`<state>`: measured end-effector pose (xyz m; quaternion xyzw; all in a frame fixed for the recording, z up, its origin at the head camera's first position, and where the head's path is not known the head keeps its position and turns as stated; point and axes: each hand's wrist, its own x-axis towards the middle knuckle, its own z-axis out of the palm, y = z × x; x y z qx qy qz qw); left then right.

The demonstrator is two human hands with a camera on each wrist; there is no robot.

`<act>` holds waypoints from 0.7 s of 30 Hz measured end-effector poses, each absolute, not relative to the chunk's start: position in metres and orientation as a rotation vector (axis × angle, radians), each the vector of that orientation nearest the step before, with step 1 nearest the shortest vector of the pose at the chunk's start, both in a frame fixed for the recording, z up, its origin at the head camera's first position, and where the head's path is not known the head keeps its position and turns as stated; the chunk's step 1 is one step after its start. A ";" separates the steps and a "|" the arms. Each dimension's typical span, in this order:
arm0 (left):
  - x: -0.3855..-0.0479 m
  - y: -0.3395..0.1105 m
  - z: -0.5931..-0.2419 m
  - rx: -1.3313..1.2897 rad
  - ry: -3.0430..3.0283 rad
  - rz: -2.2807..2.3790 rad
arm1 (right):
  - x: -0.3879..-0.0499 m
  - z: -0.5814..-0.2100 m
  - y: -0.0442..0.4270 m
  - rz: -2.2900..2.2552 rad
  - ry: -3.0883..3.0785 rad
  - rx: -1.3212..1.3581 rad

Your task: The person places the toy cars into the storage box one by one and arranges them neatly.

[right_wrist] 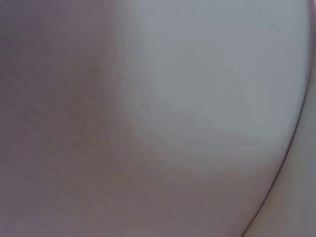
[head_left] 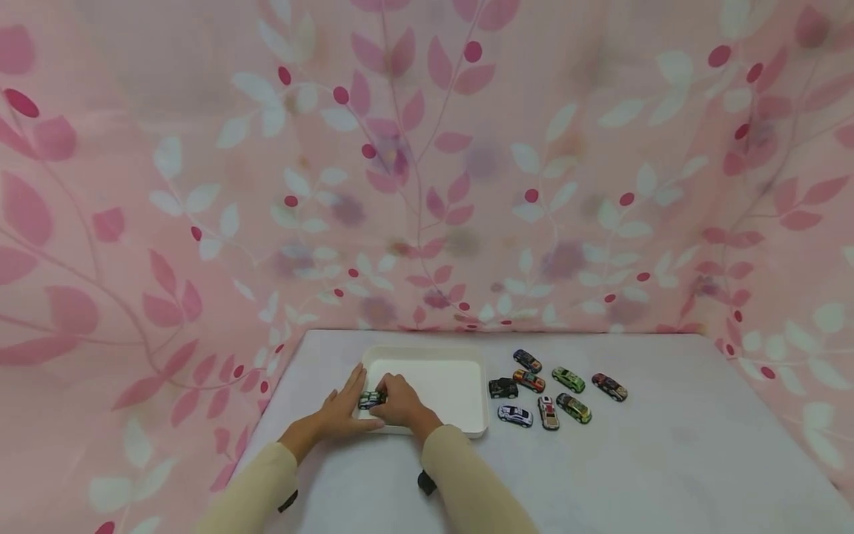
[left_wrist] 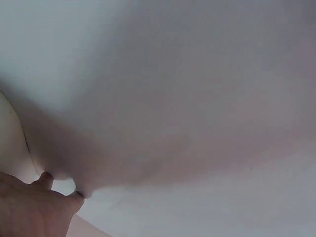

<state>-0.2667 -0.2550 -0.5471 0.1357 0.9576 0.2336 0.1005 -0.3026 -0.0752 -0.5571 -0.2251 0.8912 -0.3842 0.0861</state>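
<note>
A white rectangular tray (head_left: pixel 427 353) lies on the table. My left hand (head_left: pixel 340 411) rests at its front left corner, fingers straight along the left rim and thumb reaching along the front. In the left wrist view part of the left hand (left_wrist: pixel 37 207) shows at the lower left. My right hand (head_left: pixel 402 400) is over the tray's left end, its fingers pinching a small toy car (head_left: pixel 370 399) with green, white and dark parts. The right fingers cover part of that car, and whether a second one lies against it I cannot tell. The right wrist view is blurred and shows no fingers.
Several toy cars stand right of the tray, among them a black one (head_left: pixel 503 388), a white one (head_left: pixel 515 415), an orange one (head_left: pixel 529 380) and a green one (head_left: pixel 568 379). A pink floral cloth (head_left: pixel 427 222) hangs behind the white-covered table (head_left: pixel 667 445).
</note>
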 end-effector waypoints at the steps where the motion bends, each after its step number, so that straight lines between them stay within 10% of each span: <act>1: -0.265 -0.257 -0.547 0.398 2.835 0.697 | -0.302 -0.556 -0.077 -1.144 2.652 -0.682; 21: -0.265 -0.259 -0.546 0.402 2.809 0.734 | -0.306 -0.543 -0.071 -1.250 2.575 -0.579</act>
